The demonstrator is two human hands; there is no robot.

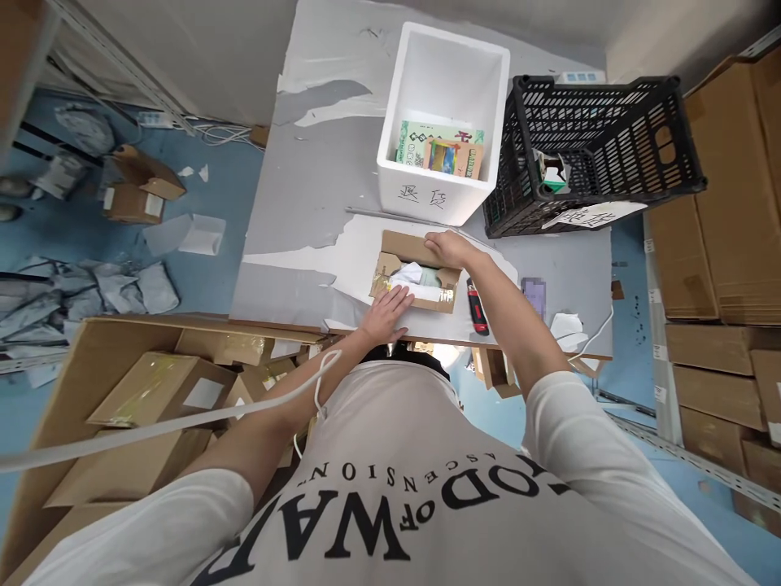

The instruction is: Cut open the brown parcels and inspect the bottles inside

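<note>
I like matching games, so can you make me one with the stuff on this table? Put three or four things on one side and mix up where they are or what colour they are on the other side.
Things:
1. foam box
2. plastic crate
3. knife
4. cardboard box

Descriptions:
A. black, full of holes, on the table's far right
B. open, between the left hand and the right hand
C. white, with colourful packets inside
D. red and black, lying right of the cardboard box

Pairs: 1-C, 2-A, 3-D, 4-B
</note>
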